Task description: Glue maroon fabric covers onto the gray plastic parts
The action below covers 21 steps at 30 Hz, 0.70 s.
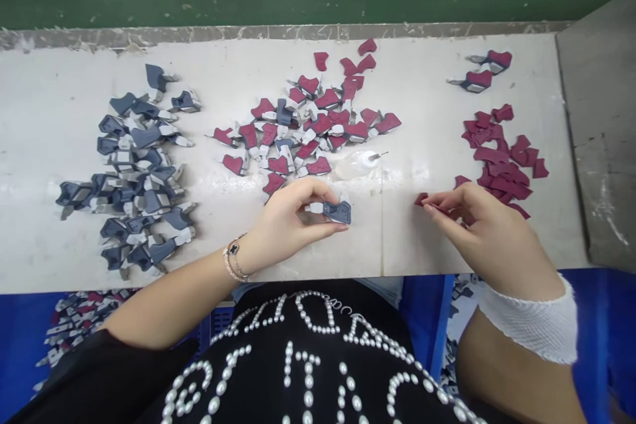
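Both hands over the table [397, 245], a grey-blue part in one and a maroon piece in the other.
The left hand [281, 218] has its grip pinching the grey-blue part [338, 212], thumb below and fingers above, near the table's front edge; the part's pale end points back toward the palm. The right hand [489, 232] has thumb and forefinger pressed on the maroon piece [421, 199], just beside the loose maroon pile [504, 165]. Between the hands and farther back lies a clear bottle [355, 164] with a thin metal tip, next to a heap of maroon-topped parts [318, 122]. Another heap, of grey-blue parts [144, 179], lies at the left.
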{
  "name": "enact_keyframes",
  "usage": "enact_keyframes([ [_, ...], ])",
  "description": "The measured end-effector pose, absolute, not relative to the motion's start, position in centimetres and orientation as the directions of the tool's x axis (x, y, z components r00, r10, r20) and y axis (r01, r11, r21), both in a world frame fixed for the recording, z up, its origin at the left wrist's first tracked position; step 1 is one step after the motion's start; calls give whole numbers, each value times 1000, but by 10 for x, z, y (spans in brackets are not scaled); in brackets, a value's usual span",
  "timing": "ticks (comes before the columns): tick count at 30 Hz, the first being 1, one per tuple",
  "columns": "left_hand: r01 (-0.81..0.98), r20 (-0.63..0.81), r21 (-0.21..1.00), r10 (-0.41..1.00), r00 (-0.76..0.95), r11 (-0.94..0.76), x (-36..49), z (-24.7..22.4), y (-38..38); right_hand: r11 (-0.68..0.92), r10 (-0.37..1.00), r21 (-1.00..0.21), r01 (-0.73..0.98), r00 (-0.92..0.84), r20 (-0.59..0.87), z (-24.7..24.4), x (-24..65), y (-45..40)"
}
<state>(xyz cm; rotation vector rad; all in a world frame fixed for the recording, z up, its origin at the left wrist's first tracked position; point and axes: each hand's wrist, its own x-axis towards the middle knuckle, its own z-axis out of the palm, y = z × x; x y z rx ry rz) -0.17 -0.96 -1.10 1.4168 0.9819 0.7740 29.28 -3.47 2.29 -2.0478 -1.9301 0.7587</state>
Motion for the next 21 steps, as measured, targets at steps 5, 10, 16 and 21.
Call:
enact_keyframes([
  [5,90,-105,993,908,407,75,-2,-9,-9,0,963,-608,794,-165,-215,38,262,-31],
  [10,32,-46,999,919,391,36,-2,-13,-8,116,911,-730,674,-365,-192,44,233,-22],
  [16,64,61,994,930,363,-91,-3,-16,-9,54,886,-828,558,-409,-219,51,215,-16],
  [21,113,186,965,920,345,-237,-3,-15,-9,21,905,-836,548,-365,-217,47,207,-12],
])
